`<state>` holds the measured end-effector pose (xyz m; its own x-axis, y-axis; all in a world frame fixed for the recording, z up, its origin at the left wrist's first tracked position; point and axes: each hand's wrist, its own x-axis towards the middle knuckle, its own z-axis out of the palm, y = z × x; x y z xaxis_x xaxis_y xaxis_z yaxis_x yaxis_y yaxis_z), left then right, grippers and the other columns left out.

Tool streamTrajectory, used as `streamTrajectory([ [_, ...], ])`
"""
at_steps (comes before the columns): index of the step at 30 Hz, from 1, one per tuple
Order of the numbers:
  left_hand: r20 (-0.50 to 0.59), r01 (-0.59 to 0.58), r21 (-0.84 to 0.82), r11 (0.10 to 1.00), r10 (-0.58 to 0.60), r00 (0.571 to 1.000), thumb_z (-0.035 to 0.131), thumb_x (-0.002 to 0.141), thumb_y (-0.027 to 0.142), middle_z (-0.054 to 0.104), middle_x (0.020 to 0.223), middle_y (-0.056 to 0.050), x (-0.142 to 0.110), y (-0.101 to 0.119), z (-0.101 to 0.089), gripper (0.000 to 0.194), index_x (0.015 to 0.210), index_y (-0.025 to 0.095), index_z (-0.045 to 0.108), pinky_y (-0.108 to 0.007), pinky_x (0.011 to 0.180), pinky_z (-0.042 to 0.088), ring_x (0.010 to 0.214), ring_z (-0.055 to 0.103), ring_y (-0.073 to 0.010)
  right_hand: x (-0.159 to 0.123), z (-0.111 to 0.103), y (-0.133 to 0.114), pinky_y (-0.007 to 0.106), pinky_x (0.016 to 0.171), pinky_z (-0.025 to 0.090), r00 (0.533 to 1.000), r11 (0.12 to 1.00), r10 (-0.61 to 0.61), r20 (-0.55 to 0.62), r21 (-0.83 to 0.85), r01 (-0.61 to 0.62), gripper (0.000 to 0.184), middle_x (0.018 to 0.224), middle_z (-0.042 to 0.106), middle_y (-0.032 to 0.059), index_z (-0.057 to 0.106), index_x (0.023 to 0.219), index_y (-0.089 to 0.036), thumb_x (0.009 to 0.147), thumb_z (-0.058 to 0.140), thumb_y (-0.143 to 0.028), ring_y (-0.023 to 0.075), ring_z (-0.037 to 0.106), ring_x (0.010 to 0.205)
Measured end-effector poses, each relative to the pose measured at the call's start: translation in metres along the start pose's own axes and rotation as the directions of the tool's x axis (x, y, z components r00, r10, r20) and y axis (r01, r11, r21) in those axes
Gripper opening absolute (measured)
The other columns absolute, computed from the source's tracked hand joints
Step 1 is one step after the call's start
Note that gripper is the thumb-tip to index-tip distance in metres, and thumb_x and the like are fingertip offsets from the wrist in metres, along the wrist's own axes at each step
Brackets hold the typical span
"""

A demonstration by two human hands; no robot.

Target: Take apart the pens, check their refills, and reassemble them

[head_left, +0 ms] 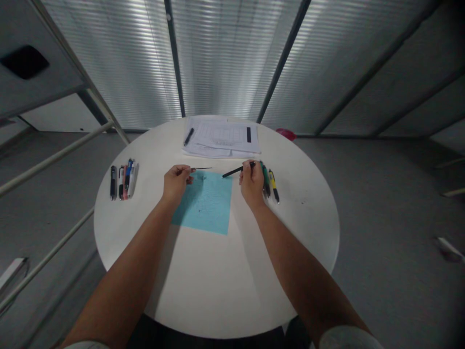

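Note:
My left hand (pixel 175 184) pinches a thin dark pen refill (pixel 202 168), which points right above the far edge of a light-blue sheet (pixel 209 208). Closed around a black pen barrel (pixel 231 172) is my right hand (pixel 252 185); the barrel's free end points left and slightly down, close to the sheet's far right corner. Refill and barrel are apart. Small dark bits lie on the sheet. Just right of my right hand lie a green pen (pixel 266 179) and a yellow-and-black pen (pixel 274 186), partly hidden by that hand.
Several pens (pixel 127 178) lie in a group on the left of the round white table (pixel 218 291). Printed papers (pixel 221 138) with a dark pen (pixel 188 136) on top lie at the far edge. A metal rail (pixel 58 155) stands left, and a red object (pixel 286 134) shows behind the table.

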<state>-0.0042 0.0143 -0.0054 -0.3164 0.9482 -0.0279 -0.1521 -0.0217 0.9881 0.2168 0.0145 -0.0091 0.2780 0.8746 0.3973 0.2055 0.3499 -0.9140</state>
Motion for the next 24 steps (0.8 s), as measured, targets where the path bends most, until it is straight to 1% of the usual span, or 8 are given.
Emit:
streamTrajectory([
  [3, 0.002, -0.01, 0.019, 1.0, 0.01, 1.0, 0.068, 0.069, 0.023, 0.07, 0.082, -0.007, 0.0007, -0.0013, -0.0001, 0.015, 0.081, 0.016, 0.062, -0.026, 0.054, 0.047, 0.054, 0.057, -0.0094, -0.0042, -0.0022, -0.0041, 0.029, 0.066, 0.043, 0.996, 0.986, -0.094, -0.004, -0.14, 0.092, 0.032, 0.079, 0.055, 0.0018, 0.052, 0.095, -0.025, 0.094, 0.044, -0.055, 0.0168, 0.054, 0.073],
  [5, 0.004, -0.009, 0.025, 1.0, 0.009, 1.0, 0.067, 0.07, 0.023, 0.07, 0.083, -0.007, 0.0006, -0.0012, -0.0003, 0.015, 0.081, 0.016, 0.062, -0.026, 0.055, 0.047, 0.054, 0.057, -0.0092, -0.0055, -0.0031, -0.0053, 0.03, 0.068, 0.043, 0.996, 0.981, -0.095, 0.005, -0.171, 0.094, 0.031, 0.078, 0.055, 0.0021, 0.052, 0.097, -0.025, 0.095, 0.043, -0.054, 0.0178, 0.054, 0.074],
  [9, 0.002, -0.003, 0.012, 1.0, 0.003, 1.0, 0.067, 0.07, 0.023, 0.071, 0.084, -0.007, -0.0008, 0.0004, -0.0004, 0.013, 0.08, 0.016, 0.062, -0.026, 0.054, 0.047, 0.054, 0.057, -0.0094, -0.0057, -0.004, -0.0058, 0.029, 0.063, 0.042, 0.999, 0.996, -0.048, -0.017, -0.072, 0.046, 0.032, 0.081, 0.056, 0.0026, 0.05, 0.104, -0.027, 0.094, 0.043, -0.056, 0.0176, 0.055, 0.073],
  [11, 0.005, -0.005, 0.021, 1.0, 0.005, 1.0, 0.068, 0.07, 0.022, 0.071, 0.084, -0.007, -0.0016, 0.0013, -0.0002, 0.013, 0.08, 0.017, 0.062, -0.026, 0.054, 0.047, 0.054, 0.057, -0.0095, -0.0063, -0.0036, -0.0058, 0.028, 0.06, 0.041, 0.999, 0.999, -0.034, -0.002, -0.025, 0.034, 0.032, 0.081, 0.056, 0.0021, 0.049, 0.107, -0.027, 0.094, 0.045, -0.056, 0.0165, 0.054, 0.069],
  [14, 0.012, -0.012, 0.033, 0.999, 0.012, 1.0, 0.068, 0.071, 0.024, 0.071, 0.085, -0.008, -0.0023, 0.0018, 0.0001, 0.012, 0.081, 0.018, 0.063, -0.026, 0.054, 0.047, 0.055, 0.057, -0.0098, -0.0077, -0.002, -0.0053, 0.028, 0.06, 0.042, 0.998, 0.998, -0.055, 0.018, -0.03, 0.056, 0.027, 0.079, 0.055, 0.0004, 0.05, 0.107, -0.027, 0.093, 0.049, -0.051, 0.0144, 0.052, 0.064],
  [17, 0.022, -0.027, 0.049, 0.998, 0.026, 0.999, 0.068, 0.072, 0.025, 0.072, 0.086, -0.008, -0.0022, 0.0011, 0.0002, 0.012, 0.081, 0.018, 0.063, -0.026, 0.054, 0.047, 0.056, 0.057, -0.0103, -0.008, -0.0008, -0.0048, 0.028, 0.061, 0.044, 0.989, 0.99, -0.093, 0.111, -0.096, 0.104, 0.02, 0.084, 0.057, 0.0002, 0.053, 0.106, -0.027, 0.092, 0.052, -0.042, 0.0139, 0.053, 0.065],
  [20, 0.051, -0.059, 0.081, 0.995, 0.055, 0.997, 0.069, 0.073, 0.026, 0.072, 0.086, -0.007, -0.0023, -0.0001, 0.0003, 0.012, 0.081, 0.018, 0.063, -0.026, 0.053, 0.045, 0.056, 0.057, -0.0102, -0.0066, -0.0008, -0.0045, 0.029, 0.065, 0.047, 0.958, 0.958, -0.131, 0.257, -0.215, 0.189, 0.018, 0.097, 0.059, 0.0029, 0.059, 0.104, -0.026, 0.087, 0.054, -0.027, 0.0152, 0.057, 0.074],
  [24, 0.079, -0.096, 0.115, 0.989, 0.087, 0.993, 0.069, 0.073, 0.028, 0.072, 0.087, -0.007, -0.003, -0.0009, 0.0007, 0.014, 0.082, 0.018, 0.064, -0.025, 0.052, 0.044, 0.056, 0.056, -0.0104, -0.0045, -0.0009, -0.0026, 0.035, 0.087, 0.048, 0.908, 0.883, -0.15, 0.391, -0.359, 0.301, 0.026, 0.101, 0.06, 0.0048, 0.064, 0.092, -0.023, 0.074, 0.051, -0.01, 0.0199, 0.059, 0.094],
])
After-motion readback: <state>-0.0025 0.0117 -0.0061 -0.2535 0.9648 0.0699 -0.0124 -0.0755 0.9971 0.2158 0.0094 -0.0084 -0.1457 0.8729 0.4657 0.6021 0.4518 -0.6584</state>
